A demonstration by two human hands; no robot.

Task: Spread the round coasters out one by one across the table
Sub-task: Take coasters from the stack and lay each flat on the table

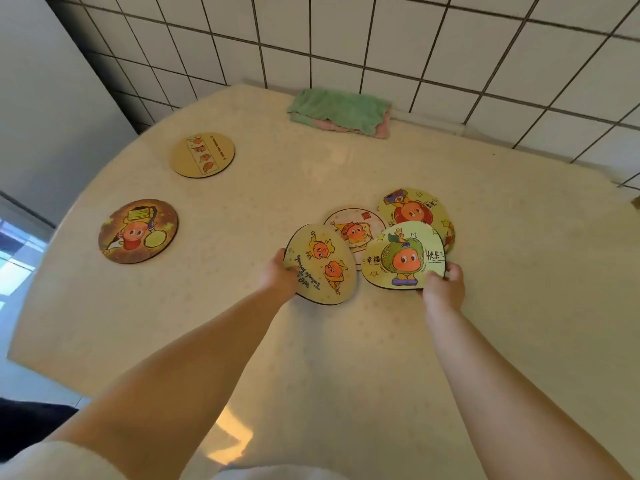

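Note:
My left hand (280, 277) grips the near-left edge of a yellow coaster (320, 263) showing two orange figures, tilted up off the table. In my right hand (444, 284) is a pale green coaster (403, 259) with a green-hooded orange figure, held by its near-right edge. Behind them lie a pinkish coaster (355, 226) and a yellow coaster (414, 209), partly covered by the held ones. Two coasters lie apart on the left: a dark brown one (138, 231) and a tan one (202, 154) farther back.
The beige table (277, 188) has a curved left edge. A folded green and pink cloth (339, 111) lies at the back against the white tiled wall (415, 46). My bare forearms stretch over the near half of the table.

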